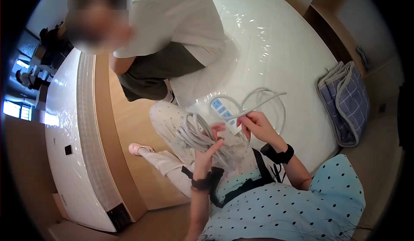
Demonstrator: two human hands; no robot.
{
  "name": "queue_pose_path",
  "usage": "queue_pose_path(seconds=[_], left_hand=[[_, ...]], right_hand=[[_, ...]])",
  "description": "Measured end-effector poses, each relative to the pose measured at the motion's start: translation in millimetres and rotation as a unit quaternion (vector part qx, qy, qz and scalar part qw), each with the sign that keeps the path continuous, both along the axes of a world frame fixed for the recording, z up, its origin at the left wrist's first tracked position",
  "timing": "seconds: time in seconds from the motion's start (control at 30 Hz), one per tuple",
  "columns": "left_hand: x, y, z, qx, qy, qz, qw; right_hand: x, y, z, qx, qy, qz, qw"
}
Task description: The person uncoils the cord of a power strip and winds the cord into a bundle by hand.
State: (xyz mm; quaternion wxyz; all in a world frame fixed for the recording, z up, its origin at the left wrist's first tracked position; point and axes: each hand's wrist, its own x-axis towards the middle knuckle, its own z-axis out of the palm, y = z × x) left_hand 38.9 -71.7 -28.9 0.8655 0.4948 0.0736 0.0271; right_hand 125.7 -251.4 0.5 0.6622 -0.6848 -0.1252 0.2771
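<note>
A bundle of looped grey cable hangs over my left hand, whose fingers curl around it above my lap. My right hand pinches a stretch of the same grey cable, and its free-looking end points to the right. Behind the hands, a white power strip with blue socket faces lies tilted on the plastic-covered mattress. More loops of cable lie on the mattress around the strip and to its right. Black bands circle both my wrists.
A person in a white shirt sits on the mattress ahead. A folded blue checked cloth lies at the right edge. Another plastic-wrapped mattress stands on the left, beyond the wooden floor. Other people are in the far left background.
</note>
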Motion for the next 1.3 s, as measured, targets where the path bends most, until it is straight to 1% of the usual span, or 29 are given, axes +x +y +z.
queue_pose_path(seconds=[0.07,0.1,0.17,0.23,0.3,0.33,0.4,0.43,0.47,0.5,0.57,0.6,0.63,0.67,0.7,0.77,0.8,0.83,0.9,0.97,1.0,1.07,1.1,1.13,1.2,1.23,1.27,1.3], left_hand=[[5,-8,8,-0.005,-0.008,0.022,1.0],[9,-9,9,-0.02,-0.006,0.014,1.0],[10,-8,8,-0.05,-0.001,0.001,0.999],[1,-8,-5,-0.106,0.01,-0.017,0.994],[0,-4,-13,-0.139,-0.005,-0.035,0.99],[1,-4,-16,-0.152,-0.016,-0.021,0.988],[2,-6,-20,-0.179,-0.036,0.0,0.983],[4,-6,-20,-0.148,-0.06,-0.015,0.987],[5,-7,-20,-0.118,-0.083,-0.033,0.989],[6,-8,-17,-0.089,-0.107,-0.051,0.989],[11,-11,-6,-0.021,-0.104,-0.033,0.994],[10,-9,-3,-0.017,-0.067,-0.037,0.997],[4,-9,-3,-0.015,-0.027,-0.042,0.999],[-7,-10,-37,-0.001,0.025,0.006,1.0],[-9,-13,-34,-0.005,0.04,0.016,0.999],[-5,-17,-25,-0.009,0.063,0.047,0.997],[-3,-17,-21,0.0,0.047,0.047,0.998],[-2,-17,-21,-0.036,0.06,0.053,0.996],[-5,-16,-24,-0.107,0.081,0.065,0.989],[-6,-5,-24,-0.158,0.034,0.029,0.986],[-9,-2,-28,-0.162,0.043,0.026,0.985],[-9,2,-20,-0.173,0.021,0.003,0.985],[-11,2,-19,-0.18,0.014,-0.014,0.983],[-14,2,-28,-0.178,0.009,-0.034,0.983],[-15,1,-19,-0.191,0.01,-0.011,0.981],[-15,0,-16,-0.197,0.013,-0.007,0.98],[-16,-1,-17,-0.175,0.033,0.029,0.984],[-13,2,-17,-0.14,0.023,0.043,0.989]], right_hand=[[-6,3,-1,-0.002,0.021,0.043,0.999],[-8,4,-1,-0.003,0.032,0.068,0.997],[-10,4,2,0.037,0.061,0.08,0.994],[-12,6,4,0.063,0.093,0.083,0.99],[-13,2,-1,0.171,0.115,0.064,0.976],[-13,2,-2,0.225,0.124,0.053,0.965],[-14,7,1,0.17,0.121,0.085,0.974],[-15,10,3,0.142,0.117,0.097,0.978],[-21,19,4,0.069,0.127,0.113,0.983],[-23,21,3,0.05,0.121,0.14,0.982],[-17,22,3,0.011,0.1,0.198,0.975],[-15,22,6,-0.069,0.038,0.231,0.97],[-19,24,6,-0.108,-0.059,0.204,0.971],[-25,28,5,-0.145,-0.156,0.175,0.961],[-27,30,5,-0.178,-0.257,0.147,0.938],[-22,29,13,-0.172,-0.265,0.163,0.935],[-21,24,15,-0.168,-0.28,0.172,0.93],[-17,20,17,-0.159,-0.3,0.182,0.923],[-15,6,27,-0.147,-0.302,0.119,0.934],[-6,-22,34,-0.198,-0.241,0.098,0.945],[-4,-24,33,-0.152,-0.282,0.056,0.946],[7,-27,35,-0.065,-0.355,-0.029,0.932],[12,-18,38,-0.134,-0.42,-0.001,0.898],[12,-2,40,-0.203,-0.479,0.02,0.854],[16,-1,16,-0.198,-0.484,0.081,0.848],[13,-5,12,-0.217,-0.409,0.111,0.879],[9,-6,12,-0.234,-0.331,0.136,0.904],[4,-8,11,-0.25,-0.248,0.156,0.923]])
